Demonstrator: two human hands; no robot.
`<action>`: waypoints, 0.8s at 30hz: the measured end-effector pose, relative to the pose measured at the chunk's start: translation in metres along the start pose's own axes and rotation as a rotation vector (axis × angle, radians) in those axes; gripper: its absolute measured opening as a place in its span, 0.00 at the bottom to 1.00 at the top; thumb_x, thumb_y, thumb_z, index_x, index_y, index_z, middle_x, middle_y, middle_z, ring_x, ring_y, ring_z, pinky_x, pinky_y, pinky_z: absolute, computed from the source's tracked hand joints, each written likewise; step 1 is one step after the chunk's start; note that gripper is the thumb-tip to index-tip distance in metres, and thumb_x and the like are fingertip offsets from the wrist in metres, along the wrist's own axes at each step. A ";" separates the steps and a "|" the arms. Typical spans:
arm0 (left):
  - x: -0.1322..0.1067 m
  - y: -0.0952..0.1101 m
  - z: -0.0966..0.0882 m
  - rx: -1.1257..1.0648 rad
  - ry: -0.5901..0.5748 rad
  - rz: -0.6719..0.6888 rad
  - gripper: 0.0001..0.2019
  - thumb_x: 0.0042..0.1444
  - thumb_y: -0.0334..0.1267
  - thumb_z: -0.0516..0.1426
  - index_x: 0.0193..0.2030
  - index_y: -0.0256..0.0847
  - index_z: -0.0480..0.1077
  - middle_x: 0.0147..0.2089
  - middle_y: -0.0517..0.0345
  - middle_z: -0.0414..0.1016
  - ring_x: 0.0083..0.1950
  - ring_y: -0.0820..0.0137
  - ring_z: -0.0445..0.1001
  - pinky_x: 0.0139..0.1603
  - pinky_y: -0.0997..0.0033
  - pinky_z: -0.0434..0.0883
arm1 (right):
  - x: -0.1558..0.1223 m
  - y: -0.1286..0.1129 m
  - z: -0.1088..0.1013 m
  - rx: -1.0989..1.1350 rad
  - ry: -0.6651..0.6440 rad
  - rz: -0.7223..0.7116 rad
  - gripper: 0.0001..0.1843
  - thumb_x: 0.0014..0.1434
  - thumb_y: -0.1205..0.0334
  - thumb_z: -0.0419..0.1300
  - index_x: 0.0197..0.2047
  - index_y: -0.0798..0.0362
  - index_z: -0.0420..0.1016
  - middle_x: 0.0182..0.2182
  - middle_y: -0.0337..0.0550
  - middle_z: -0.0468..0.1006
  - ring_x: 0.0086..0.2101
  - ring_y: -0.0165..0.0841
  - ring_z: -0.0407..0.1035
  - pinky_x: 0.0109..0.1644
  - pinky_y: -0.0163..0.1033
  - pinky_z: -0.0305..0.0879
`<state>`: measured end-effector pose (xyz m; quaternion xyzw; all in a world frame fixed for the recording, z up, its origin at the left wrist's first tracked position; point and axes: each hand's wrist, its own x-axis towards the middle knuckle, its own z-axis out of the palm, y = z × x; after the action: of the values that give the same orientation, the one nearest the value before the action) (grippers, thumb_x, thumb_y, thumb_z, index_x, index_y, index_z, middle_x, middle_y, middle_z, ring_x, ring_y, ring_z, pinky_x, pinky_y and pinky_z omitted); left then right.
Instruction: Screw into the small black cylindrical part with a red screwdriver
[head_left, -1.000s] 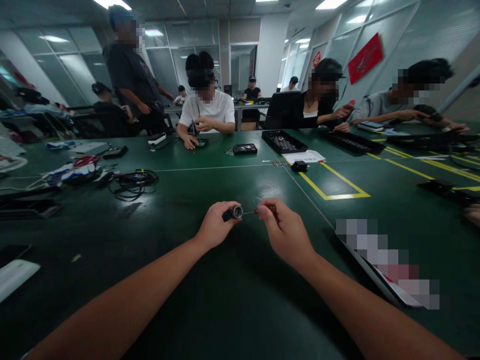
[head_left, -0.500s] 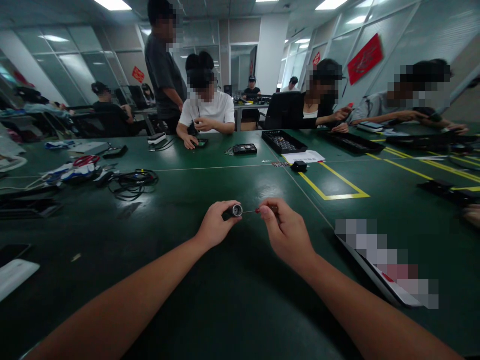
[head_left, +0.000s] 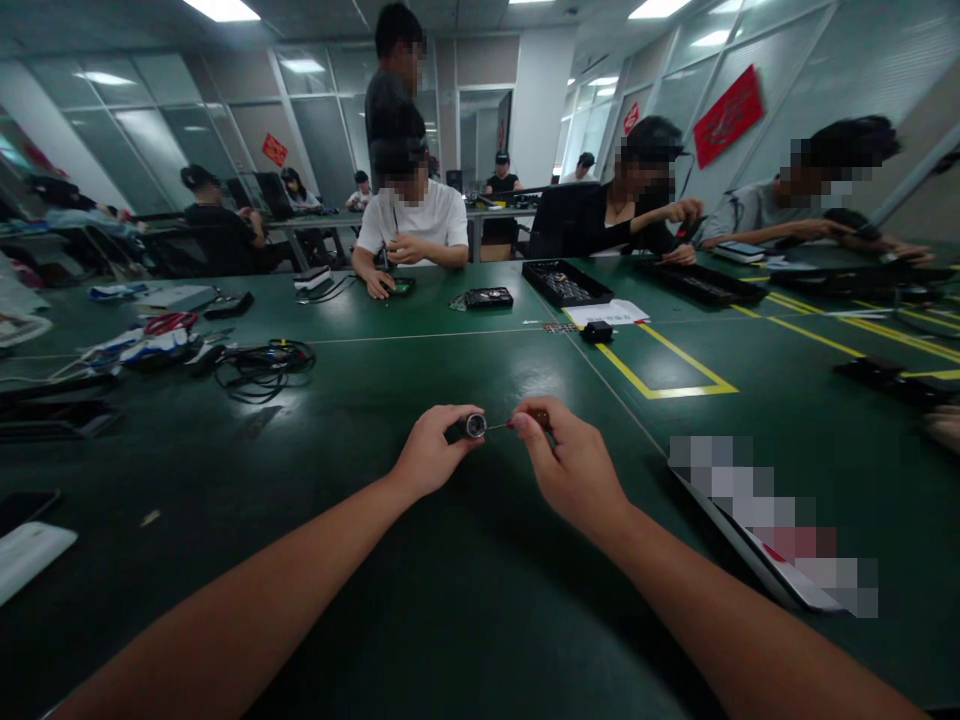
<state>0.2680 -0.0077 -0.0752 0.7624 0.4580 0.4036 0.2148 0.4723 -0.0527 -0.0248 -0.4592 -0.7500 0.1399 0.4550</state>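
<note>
My left hand [head_left: 433,446] is closed round a small dark cylindrical part [head_left: 475,425], whose round, metal-rimmed end faces me. In my right hand [head_left: 564,450] is a screwdriver [head_left: 541,416] with a reddish-brown handle, pinched between thumb and fingers. Its thin shaft points left and reaches the side of the cylindrical part; whether the tip sits in a screw is too small to tell. Both hands are held over the green table [head_left: 480,600]. The palm side of each hand and most of the screwdriver handle are hidden.
A white-topped flat object [head_left: 757,540], partly blurred out, lies right of my right forearm. Coiled black cables [head_left: 268,368] are at left. Ahead are a small black block [head_left: 598,332], a white paper [head_left: 611,313] and a black tray of parts [head_left: 568,284]. Several people work across the table.
My right hand has shifted slightly left, so less of the screwdriver shaft shows between the hands. My left hand is nearly unmoved. In the background, the standing person has moved right.
</note>
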 end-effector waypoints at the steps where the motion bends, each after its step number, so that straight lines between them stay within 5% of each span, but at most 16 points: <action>1: 0.000 0.000 0.000 -0.002 0.006 0.002 0.18 0.55 0.30 0.67 0.52 0.45 0.77 0.51 0.53 0.81 0.54 0.60 0.77 0.58 0.53 0.71 | 0.000 0.000 0.000 -0.006 0.006 -0.011 0.08 0.71 0.60 0.54 0.43 0.50 0.73 0.32 0.42 0.80 0.32 0.35 0.75 0.37 0.38 0.67; 24: 0.000 -0.001 0.000 -0.006 0.016 -0.039 0.17 0.54 0.29 0.66 0.51 0.45 0.77 0.51 0.54 0.81 0.55 0.60 0.77 0.59 0.54 0.71 | -0.001 0.000 0.001 0.019 0.011 0.008 0.08 0.70 0.60 0.54 0.42 0.50 0.74 0.33 0.41 0.80 0.33 0.35 0.76 0.38 0.38 0.67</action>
<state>0.2678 -0.0070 -0.0755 0.7495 0.4732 0.4066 0.2213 0.4719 -0.0534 -0.0261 -0.4586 -0.7443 0.1463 0.4628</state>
